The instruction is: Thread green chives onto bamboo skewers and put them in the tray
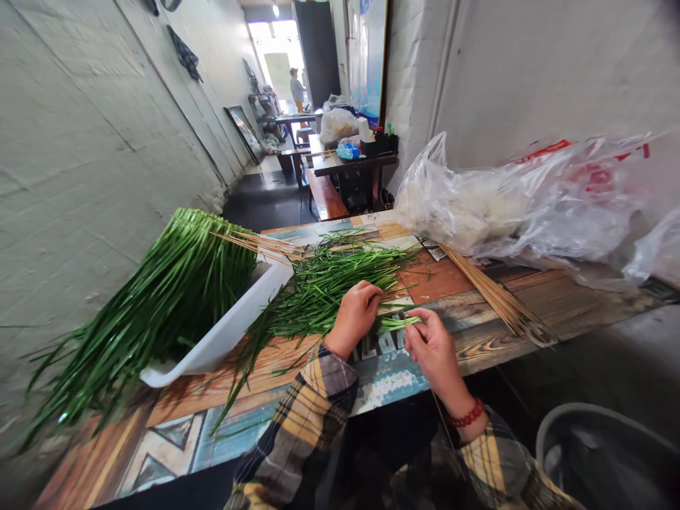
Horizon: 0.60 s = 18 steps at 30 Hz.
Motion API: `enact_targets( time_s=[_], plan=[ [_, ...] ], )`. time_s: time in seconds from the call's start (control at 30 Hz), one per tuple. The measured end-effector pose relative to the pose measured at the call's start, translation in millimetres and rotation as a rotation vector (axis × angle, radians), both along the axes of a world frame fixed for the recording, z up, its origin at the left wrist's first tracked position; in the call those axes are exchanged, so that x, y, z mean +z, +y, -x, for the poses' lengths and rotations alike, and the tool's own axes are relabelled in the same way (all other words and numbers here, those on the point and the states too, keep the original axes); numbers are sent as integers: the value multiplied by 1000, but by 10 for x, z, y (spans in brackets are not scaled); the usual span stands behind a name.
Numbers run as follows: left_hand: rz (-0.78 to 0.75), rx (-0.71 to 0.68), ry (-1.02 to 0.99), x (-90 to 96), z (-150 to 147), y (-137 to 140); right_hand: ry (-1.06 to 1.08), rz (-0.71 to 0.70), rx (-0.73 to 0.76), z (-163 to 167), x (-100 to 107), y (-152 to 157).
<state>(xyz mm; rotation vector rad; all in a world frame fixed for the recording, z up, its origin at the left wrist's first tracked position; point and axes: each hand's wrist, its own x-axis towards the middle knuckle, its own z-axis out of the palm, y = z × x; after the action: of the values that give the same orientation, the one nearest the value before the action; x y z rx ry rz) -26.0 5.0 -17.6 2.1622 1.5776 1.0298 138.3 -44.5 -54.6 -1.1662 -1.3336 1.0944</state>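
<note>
A small bunch of green chives [393, 324] stretches between my two hands above the table's near edge. My left hand [355, 317] is closed around it, fingers curled and partly hidden. My right hand [433, 348], with a red bead bracelet on its wrist, pinches the pale ends between thumb and fingers. A thin wooden skewer [442, 419] slants down below the right palm; its upper end is hidden. Just beyond my left hand lies a loose heap of chives [340, 276]. To the left, a white tray [223, 329] holds a thick row of chives [175, 297] hanging over its side.
Several skewers [260, 244] lie across the tray's far end. A larger skewer bundle [483, 287] rests at right beside clear plastic bags [478, 205]. A grey bin [600, 453] stands below at right. Farther back are a dark table [340, 163] and a person [297, 88].
</note>
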Motion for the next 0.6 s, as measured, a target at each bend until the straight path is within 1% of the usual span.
enact_targets(
  time_s=[0.1,0.2,0.27,0.37,0.43,0.5,0.6],
  plan=[
    [8,90,177,-39,14,20,-13,-5,1,2,-1,-4],
    [22,119,322,-49,-3,20,-32,-20,5,2,-2,-5],
    [32,139,381,-49,-18,21,-39,-23,7,1,1,-6],
    [67,179,401,-58,-27,25,-37,-10,4,-3,10,-10],
    [80,178,378,-67,-23,22,-31,-1,1,-6,15,-11],
    [54,168,335,-70,-15,12,-26,-2,-2,-10,12,-9],
    [-40,171,288,-57,-6,-12,-34,-11,-2,-12,-3,-4]
  ],
)
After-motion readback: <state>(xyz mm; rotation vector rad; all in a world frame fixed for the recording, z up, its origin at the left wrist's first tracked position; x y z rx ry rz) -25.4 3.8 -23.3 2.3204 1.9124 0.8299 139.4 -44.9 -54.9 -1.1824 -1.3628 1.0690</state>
